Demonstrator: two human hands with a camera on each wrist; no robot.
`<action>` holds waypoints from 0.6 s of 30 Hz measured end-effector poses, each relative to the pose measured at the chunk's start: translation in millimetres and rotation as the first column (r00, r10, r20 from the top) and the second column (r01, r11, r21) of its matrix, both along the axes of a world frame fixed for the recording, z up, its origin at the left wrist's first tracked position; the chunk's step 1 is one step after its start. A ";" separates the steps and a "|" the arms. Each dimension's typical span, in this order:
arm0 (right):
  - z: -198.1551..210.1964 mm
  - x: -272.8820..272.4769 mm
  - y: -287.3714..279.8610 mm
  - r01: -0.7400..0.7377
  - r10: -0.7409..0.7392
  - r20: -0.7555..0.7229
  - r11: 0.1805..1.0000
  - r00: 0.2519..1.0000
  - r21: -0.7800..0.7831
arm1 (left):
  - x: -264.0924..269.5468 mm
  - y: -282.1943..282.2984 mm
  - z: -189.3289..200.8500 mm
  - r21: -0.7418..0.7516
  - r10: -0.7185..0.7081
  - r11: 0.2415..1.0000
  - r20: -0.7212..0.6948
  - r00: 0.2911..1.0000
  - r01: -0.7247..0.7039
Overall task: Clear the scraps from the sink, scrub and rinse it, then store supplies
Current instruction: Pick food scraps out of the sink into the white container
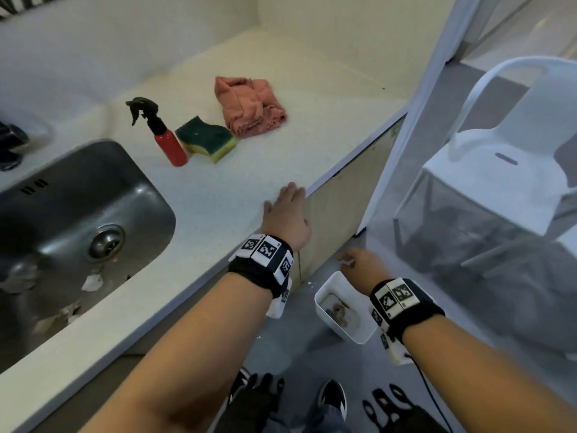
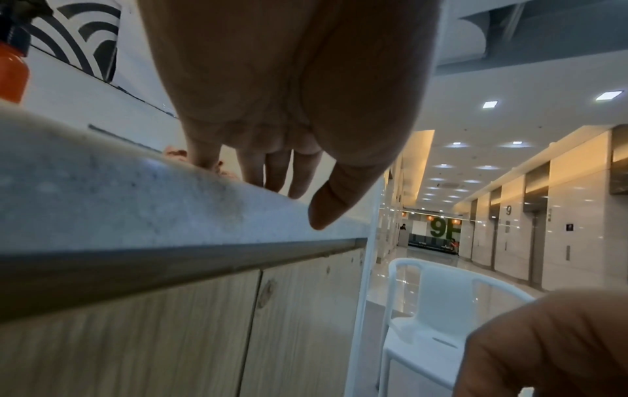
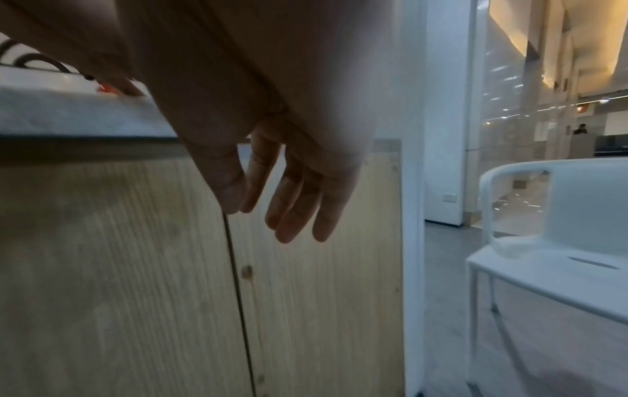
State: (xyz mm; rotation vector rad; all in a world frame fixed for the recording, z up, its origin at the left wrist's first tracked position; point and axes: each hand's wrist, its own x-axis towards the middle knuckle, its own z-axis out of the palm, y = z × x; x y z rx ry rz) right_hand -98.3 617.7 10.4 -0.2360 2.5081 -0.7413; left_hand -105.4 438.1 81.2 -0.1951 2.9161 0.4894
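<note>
A person stands at a pale speckled bench [image 1: 237, 189] with the left hand [image 1: 287, 215] laid flat near its front edge, fingers [image 2: 277, 172] straight and spread only a little, holding nothing. The right hand [image 1: 363, 265] hangs lower, in front of the wooden cabinet doors [image 3: 306, 295] and above a white bin [image 1: 363, 334] on the floor; its fingers [image 3: 295, 215] are loose and nearly straight, thumb beside the forefinger, and whether a small pale scrap sits at the fingertips cannot be told. The bin holds a clump of brownish scraps [image 1: 338, 310]. At the left of the bench the steel sink [image 1: 134, 195] still carries pale scraps [image 1: 92, 281] near its front wall, beside the round drain [image 1: 106, 242]. Farther back on the bench stand a red spray bottle [image 1: 170, 146] with a black trigger, a green-and-yellow sponge [image 1: 207, 140] just beside it, and a crumpled pink cloth [image 1: 249, 106] touching the sponge's far corner. A white plastic chair [image 1: 487, 170] stands to the right beyond a glass partition. Both wrists wear black bands with printed marker squares.
</note>
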 end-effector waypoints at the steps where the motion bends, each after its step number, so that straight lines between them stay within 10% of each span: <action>1: 7.6 0.2 -7.7 -0.024 0.024 -0.009 0.999 1.000 -0.021 | 1.9 -3.8 3.4 0.015 -0.018 1.000 -0.010 1.000 0.018; 18: 154.8 4.8 -241.5 -0.380 0.340 -0.282 0.920 0.897 -0.100 | 58.5 -229.7 69.1 0.027 0.234 0.972 0.029 0.972 -0.234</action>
